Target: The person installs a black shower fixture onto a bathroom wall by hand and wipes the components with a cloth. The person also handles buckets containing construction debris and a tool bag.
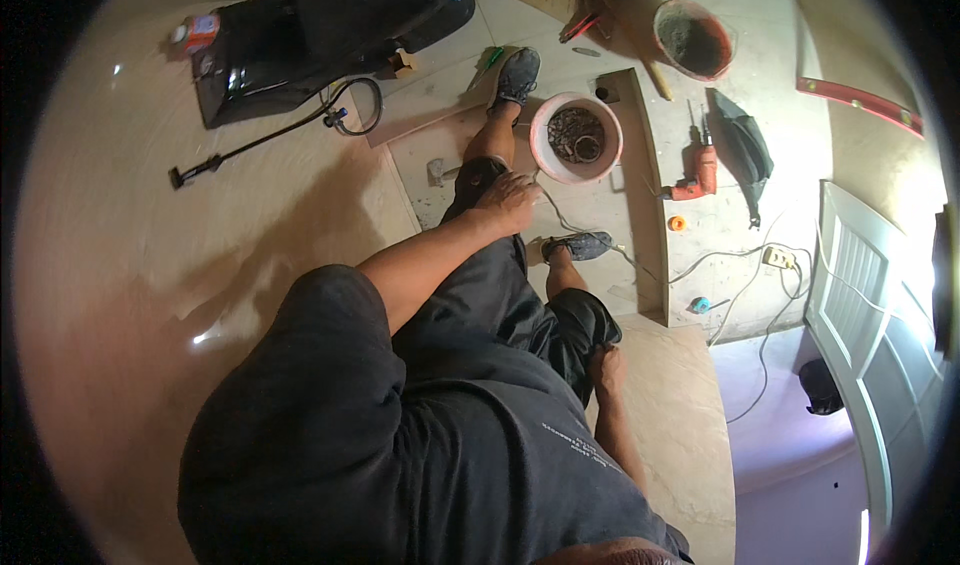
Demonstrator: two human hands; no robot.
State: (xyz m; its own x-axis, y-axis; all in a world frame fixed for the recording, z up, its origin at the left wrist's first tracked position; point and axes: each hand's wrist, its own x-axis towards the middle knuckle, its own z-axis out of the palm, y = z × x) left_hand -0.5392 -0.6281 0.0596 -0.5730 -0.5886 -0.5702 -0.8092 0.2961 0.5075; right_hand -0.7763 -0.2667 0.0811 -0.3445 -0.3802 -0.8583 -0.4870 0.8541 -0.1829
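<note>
My left hand (510,203) rests on my left knee, over the dark shorts, its fingers lying loosely across it and nothing visible in them. Lower down, my right hand (607,368) is against my right knee at the hem of the shorts; its fingers are mostly hidden. Just beyond the left hand stands a pale bucket (541,137) with grey rubble (572,125) inside. A hammer (437,173) lies left of my left leg. Near my right foot, a cable (600,243) runs across the floor.
A glossy black toilet (330,35) and a hose (250,150) lie left. Rightward are a second bucket (692,37), a red drill (706,168), a black bag (742,137), a blue tape measure (700,305), a socket strip (778,257), a red spirit level (862,104) and a white door (840,285).
</note>
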